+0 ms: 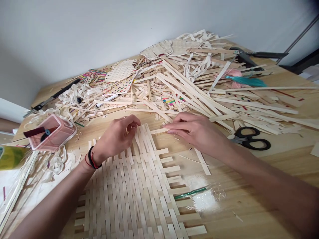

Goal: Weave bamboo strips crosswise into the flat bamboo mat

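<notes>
A woven mat (pixel 129 196) of pale flat strips, likely wood or bamboo, lies in front of me with loose strip ends along its sides. My left hand (pixel 121 134) is over its far edge, fingers curled and closed at the upright strip ends; what they pinch is partly hidden. To its right, my right hand (pixel 190 129) pinches a pale strip (pixel 159 131) between thumb and fingers. This strip runs sideways toward the mat's far right corner. Black-handled scissors (pixel 251 137) lie to the right of my right hand.
Behind the hands is a large heap of loose strips (pixel 196 96) with several woven pieces (pixel 121 70). At the left stands a pink plastic basket (pixel 53 134). A clear plastic wrapper (pixel 206 197) lies right of the mat. A wall (pixel 99 30) borders the table's far side.
</notes>
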`<state>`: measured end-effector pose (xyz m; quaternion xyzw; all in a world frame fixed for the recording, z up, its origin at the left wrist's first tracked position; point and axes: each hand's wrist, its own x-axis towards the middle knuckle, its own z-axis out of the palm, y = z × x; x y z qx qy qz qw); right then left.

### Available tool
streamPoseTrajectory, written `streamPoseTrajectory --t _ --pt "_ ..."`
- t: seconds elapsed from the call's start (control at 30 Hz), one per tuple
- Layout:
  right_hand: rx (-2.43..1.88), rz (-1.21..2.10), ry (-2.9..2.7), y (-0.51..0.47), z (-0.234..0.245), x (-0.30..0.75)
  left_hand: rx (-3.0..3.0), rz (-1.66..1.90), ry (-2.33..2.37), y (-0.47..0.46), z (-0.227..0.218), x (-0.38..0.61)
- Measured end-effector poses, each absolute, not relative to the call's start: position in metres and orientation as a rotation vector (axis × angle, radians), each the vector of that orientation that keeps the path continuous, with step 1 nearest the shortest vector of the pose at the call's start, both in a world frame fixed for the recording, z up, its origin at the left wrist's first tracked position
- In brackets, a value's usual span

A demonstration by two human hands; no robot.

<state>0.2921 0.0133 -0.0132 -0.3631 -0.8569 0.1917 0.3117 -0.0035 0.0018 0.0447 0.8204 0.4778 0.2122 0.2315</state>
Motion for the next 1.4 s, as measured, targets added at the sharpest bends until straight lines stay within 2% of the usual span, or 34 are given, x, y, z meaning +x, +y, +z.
streamPoseTrajectory --t 0.13,0.63,0.97,1.4 --pt "-0.929 0.548 -2.264 0.013 -0.014 0.291 2.17 0.521 1.275 0.005 0.045 -0.009" --pt "-0.887 0.61 -2.273 0.012 -0.011 0.289 2.083 0.652 1.201 0.008 0.032 -0.009" --pt "-0.807 0.617 -2.298 0.01 -0.007 0.289 2.076 0.522 1.211 0.007 0.03 -0.011" --pt "-0.769 0.663 -2.333 0.011 -0.008 0.292 1.762 0.577 0.976 0.015 0.018 -0.018"
